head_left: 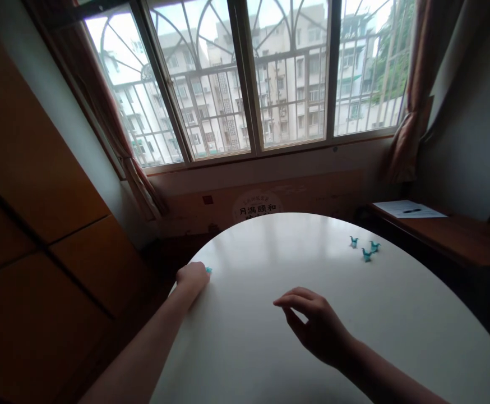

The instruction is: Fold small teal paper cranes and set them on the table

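Reaching turquoise piece (208, 270) near table edge (236, 231): left hand (192, 277); right hand (314, 317) midtable.

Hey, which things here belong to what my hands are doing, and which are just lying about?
Likely part of the job:
small teal piece at your left hand
three teal figures
white table

Just lying about:
paper on the brown desk
pen on the paper

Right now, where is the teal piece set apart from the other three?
In the head view, the teal piece is near the left edge of the table, at the left hand, which partly hides it.
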`<state>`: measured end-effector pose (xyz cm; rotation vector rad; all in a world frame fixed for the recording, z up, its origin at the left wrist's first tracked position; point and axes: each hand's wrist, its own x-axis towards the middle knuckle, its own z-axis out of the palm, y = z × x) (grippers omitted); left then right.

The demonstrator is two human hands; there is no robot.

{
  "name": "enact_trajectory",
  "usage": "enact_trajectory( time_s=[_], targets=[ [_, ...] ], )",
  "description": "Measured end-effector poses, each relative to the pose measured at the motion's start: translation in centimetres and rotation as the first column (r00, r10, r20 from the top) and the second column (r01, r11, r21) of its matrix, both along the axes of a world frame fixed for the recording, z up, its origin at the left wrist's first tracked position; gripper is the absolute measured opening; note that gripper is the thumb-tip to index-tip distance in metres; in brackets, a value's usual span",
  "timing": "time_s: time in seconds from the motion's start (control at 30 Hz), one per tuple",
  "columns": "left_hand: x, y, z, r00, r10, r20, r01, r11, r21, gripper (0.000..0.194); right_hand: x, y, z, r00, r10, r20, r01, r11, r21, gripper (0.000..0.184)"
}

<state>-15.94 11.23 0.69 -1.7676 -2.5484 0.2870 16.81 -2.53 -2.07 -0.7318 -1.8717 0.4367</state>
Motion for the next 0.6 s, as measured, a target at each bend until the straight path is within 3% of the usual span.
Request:
enact_trajectory(
  time_s=[0.33,0.6],
  targets=[
    [-1.9,0.2,0.8,0.990,0.095,0.100,-0.097,0.995,0.023,0.033,0.5,0.5,-0.6,0.998,0.066,-0.018,-0.067,0.997,-0.044,0.029],
    [-2.8,0.7,1.6,0.965,0.065,0.253,-0.080,0.996,0.048,0.024,0.7,0.9,-0.5,0.999,0.034,-0.028,-0.035,0.998,-0.056,0.032]
  ],
)
